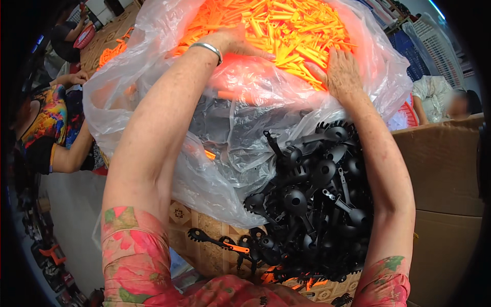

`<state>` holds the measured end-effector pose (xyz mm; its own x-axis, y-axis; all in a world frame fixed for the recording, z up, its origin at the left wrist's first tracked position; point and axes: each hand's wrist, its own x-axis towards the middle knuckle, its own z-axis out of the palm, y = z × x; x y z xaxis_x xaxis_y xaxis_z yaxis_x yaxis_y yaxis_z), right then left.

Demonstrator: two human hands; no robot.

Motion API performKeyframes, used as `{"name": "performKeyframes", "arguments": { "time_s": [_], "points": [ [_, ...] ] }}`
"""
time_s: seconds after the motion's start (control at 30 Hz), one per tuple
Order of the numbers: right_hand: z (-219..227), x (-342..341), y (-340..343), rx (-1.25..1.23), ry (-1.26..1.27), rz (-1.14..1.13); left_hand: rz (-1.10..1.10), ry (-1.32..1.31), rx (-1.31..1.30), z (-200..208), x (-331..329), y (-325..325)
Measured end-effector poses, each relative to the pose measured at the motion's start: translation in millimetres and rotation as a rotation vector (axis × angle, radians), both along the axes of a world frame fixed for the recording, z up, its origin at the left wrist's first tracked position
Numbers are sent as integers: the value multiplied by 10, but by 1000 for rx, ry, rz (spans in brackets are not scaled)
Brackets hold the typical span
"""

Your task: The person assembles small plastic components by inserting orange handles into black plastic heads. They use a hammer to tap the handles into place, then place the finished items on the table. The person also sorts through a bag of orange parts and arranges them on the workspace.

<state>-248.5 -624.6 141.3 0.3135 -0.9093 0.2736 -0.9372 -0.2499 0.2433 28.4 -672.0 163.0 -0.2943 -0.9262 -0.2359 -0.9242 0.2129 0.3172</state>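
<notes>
A big clear plastic bag (pixel 128 77) lies spread at the far side of the table, heaped with orange plastic handles (pixel 296 25). My left hand (pixel 232 42), with a silver bangle at the wrist, rests at the near left edge of the heap; its thumb is stretched out and its other fingers are partly hidden. On the right edge of the heap lies my right hand (pixel 343 77), fingers spread flat on the handles. Neither hand visibly grips one. Below the bag, between my forearms, is a pile of black pasta servers (pixel 312 194).
A black pasta server with an orange handle (pixel 236 247) lies on the patterned tabletop (pixel 204 227). Large cardboard (pixel 445 179) stands to the right. One person (pixel 51 123) sits at the left, another (pixel 442 100) at the right. Plastic crates (pixel 432 48) are stacked behind.
</notes>
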Motion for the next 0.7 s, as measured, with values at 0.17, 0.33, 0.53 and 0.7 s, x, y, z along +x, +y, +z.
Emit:
{"name": "performKeyframes", "arguments": {
  "time_s": [0.17,0.33,0.53,0.7],
  "points": [
    [-57,-6,-414,105,-99,-89,16,-69,-44,-87,-205,-105],
    [-132,-32,-511,216,-168,-18,5,39,0,-213,-192,-98],
    [424,-43,-426,550,-215,-106,51,-176,-16,-119,-52,35],
    [272,243,-405,580,-283,-164,9,49,-172,-504,-104,-75]
  ]
}}
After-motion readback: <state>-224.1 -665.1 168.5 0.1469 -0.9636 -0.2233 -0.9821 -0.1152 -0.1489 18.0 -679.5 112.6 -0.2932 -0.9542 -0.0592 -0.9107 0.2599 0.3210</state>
